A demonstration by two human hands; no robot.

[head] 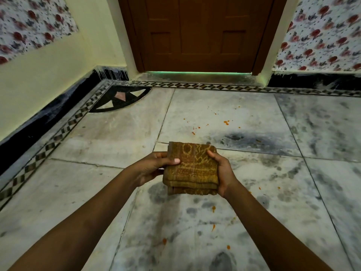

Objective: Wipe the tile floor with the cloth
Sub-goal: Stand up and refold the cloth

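A folded mustard-brown patterned cloth (192,169) is held in the air above the floor, in the middle of the view. My left hand (154,169) grips its left edge, thumb on top. My right hand (222,173) grips its right edge, with the thumb over the upper corner. The grey-white marble tile floor (214,114) lies below, with small orange spots (226,122) scattered ahead of the cloth and more orange drops (213,208) nearer me between my forearms.
A shut brown wooden door (197,34) stands straight ahead with light under it. Yellow walls with floral panels (324,36) and a black skirting (39,124) bound the floor at left and back. A patterned border strip (58,135) runs along the walls.
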